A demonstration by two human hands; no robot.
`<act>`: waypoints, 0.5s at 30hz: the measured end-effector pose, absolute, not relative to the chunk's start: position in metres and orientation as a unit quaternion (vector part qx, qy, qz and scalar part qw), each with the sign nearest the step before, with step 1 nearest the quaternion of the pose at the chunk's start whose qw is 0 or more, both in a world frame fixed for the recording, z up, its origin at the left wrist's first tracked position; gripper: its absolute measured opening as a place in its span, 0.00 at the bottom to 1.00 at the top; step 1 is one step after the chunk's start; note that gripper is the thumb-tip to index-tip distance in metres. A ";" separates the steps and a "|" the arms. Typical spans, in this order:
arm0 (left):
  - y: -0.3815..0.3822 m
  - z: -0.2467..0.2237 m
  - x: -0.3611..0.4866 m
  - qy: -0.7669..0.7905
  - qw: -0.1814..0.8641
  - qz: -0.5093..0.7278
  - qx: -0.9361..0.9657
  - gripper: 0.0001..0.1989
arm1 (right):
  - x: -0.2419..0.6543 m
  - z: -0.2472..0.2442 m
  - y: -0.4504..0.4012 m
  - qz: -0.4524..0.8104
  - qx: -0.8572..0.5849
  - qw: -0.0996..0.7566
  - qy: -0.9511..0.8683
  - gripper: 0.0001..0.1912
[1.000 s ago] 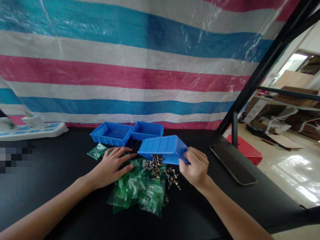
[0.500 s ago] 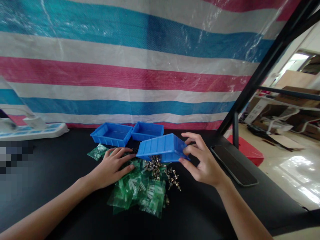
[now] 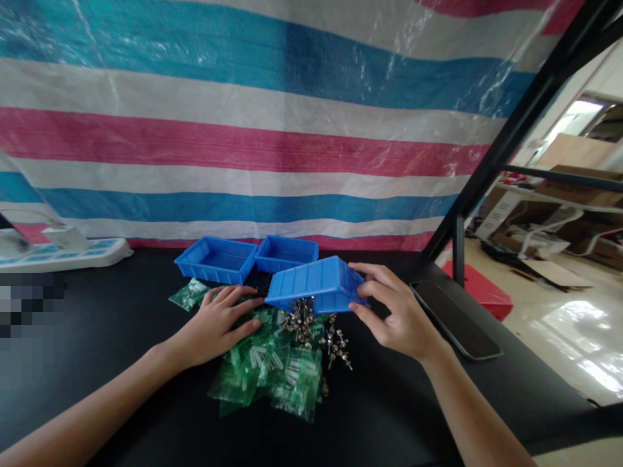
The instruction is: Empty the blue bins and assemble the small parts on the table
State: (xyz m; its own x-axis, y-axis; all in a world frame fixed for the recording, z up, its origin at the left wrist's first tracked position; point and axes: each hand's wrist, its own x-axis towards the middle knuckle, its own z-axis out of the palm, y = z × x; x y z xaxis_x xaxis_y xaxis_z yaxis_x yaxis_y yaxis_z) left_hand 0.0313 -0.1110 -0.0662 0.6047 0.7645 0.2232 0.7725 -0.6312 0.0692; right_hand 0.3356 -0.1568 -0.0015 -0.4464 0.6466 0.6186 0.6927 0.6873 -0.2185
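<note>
My right hand (image 3: pixel 394 311) grips one end of a blue plastic bin (image 3: pixel 306 282), which is tipped over with its open side facing down. Beneath the bin lies a heap of small metal fittings (image 3: pixel 300 321), some spilled to the right on the black table. Green-tinted plastic bags (image 3: pixel 267 376) with small white pieces inside lie in a pile in front of the bin. My left hand (image 3: pixel 226 321) rests with fingers spread on the left part of that pile, its fingertips close to the bin's left edge.
Two more blue bins (image 3: pixel 217 258) stand upright at the back, side by side. A single green bag (image 3: pixel 189 295) lies left of my left hand. A phone (image 3: pixel 455 319) is on the right, a white power strip (image 3: pixel 68 253) at the far left. A black metal frame (image 3: pixel 460 259) rises at right.
The fingers of my right hand have closed in more on the bin's end. Otherwise hands, bin and bags stay almost in place.
</note>
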 end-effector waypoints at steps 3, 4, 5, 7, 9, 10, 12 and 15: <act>-0.110 -0.067 0.031 -0.428 0.016 -0.116 -0.896 0.20 | 0.335 -0.002 -0.157 -0.019 -0.396 0.350 -0.849 0.04; -0.110 -0.067 0.031 -0.428 0.016 -0.117 -0.896 0.20 | 0.335 -0.002 -0.157 -0.017 -0.397 0.349 -0.849 0.04; -0.110 -0.068 0.031 -0.429 0.016 -0.118 -0.896 0.20 | 0.336 -0.002 -0.157 -0.015 -0.398 0.349 -0.848 0.05; -0.110 -0.068 0.031 -0.430 0.017 -0.120 -0.895 0.20 | 0.336 -0.002 -0.157 -0.015 -0.400 0.347 -0.848 0.05; -0.110 -0.068 0.030 -0.430 0.017 -0.121 -0.895 0.20 | 0.337 -0.003 -0.157 -0.015 -0.402 0.346 -0.847 0.05; -0.110 -0.068 0.030 -0.429 0.016 -0.121 -0.895 0.20 | 0.337 -0.003 -0.157 -0.015 -0.402 0.347 -0.847 0.05; -0.111 -0.068 0.030 -0.428 0.014 -0.122 -0.895 0.19 | 0.337 -0.003 -0.156 -0.015 -0.402 0.349 -0.846 0.05; -0.111 -0.068 0.030 -0.429 0.012 -0.120 -0.895 0.19 | 0.336 -0.003 -0.156 -0.016 -0.401 0.351 -0.846 0.05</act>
State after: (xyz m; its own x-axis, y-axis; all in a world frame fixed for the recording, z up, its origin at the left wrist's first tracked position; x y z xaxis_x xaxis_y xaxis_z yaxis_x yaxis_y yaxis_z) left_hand 0.0303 -0.1105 -0.0679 0.6031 0.7652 0.2254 0.7710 -0.6316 0.0811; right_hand 0.3359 -0.1558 -0.0031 -0.4310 0.6680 0.6066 0.6901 0.6772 -0.2554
